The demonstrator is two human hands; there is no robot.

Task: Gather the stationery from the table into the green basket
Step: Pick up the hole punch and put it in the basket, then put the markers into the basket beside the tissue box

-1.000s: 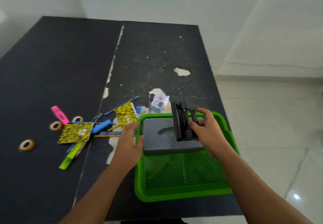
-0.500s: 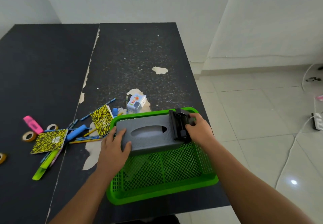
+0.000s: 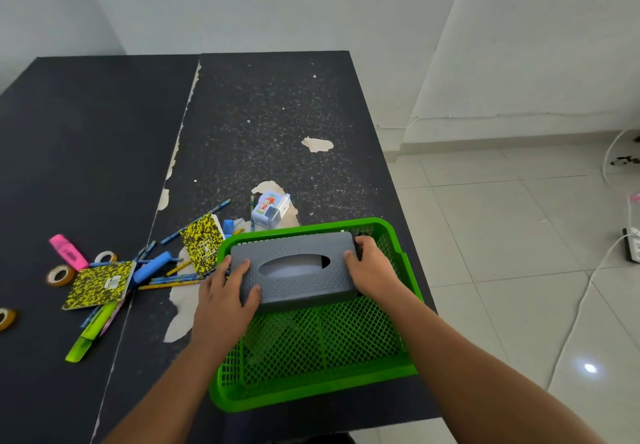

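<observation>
From the head camera: your left hand [image 3: 225, 291] and right hand [image 3: 372, 269] each curl round a short end of the grey box [image 3: 294, 267], between them in the green basket [image 3: 311, 398]. It looks stiff and light, best gripped by those ends. Pencils [image 3: 166, 282] lie left of your left hand.

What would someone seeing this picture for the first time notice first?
First, the green basket at the front right of the table, where the left hand and the right hand hold a grey tissue box at its far end. Left of it lies stationery: a yellow notebook, a pink highlighter.
</observation>
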